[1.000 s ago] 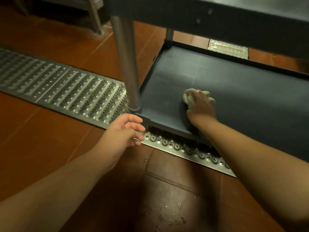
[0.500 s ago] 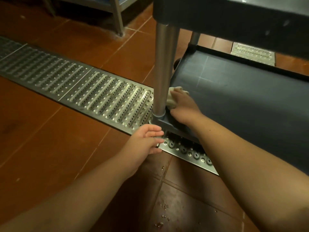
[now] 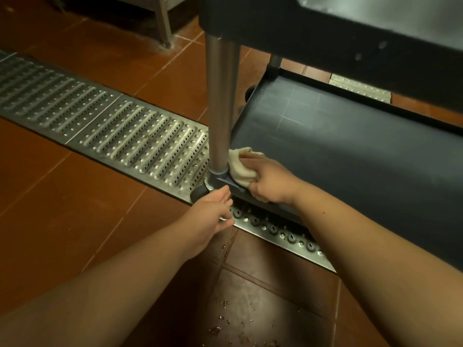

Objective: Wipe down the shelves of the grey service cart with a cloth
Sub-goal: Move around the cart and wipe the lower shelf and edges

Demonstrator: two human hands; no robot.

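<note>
Gripping w/ our right hand (image 3: 269, 181), we hold a bunched pale cloth (image 3: 240, 169), fingers curled over it, pressing it onto the near-left corner of the grey cart's bottom shelf (image 3: 350, 151). Cloth sits right against the base of the metal corner post (image 3: 221, 101), touching it, partly over the shelf's raised rim. Our left hand (image 3: 215, 211) holds nothing: fingers loosely extended, hovering just below the same corner, near the black caster wheel (image 3: 199, 194); can't tell if fingertips touch the cart frame. Rest of the shelf surface is dark, w/ faint pale grid lines toward the far side. Upper shelf (image 3: 325, 33) overhangs at top. Cart stands across a perforated steel floor drain grate (image 3: 112, 128) set in red-brown floor tiles (image 3: 62, 209); small bits of debris lie on the tile btw our forearms.
</note>
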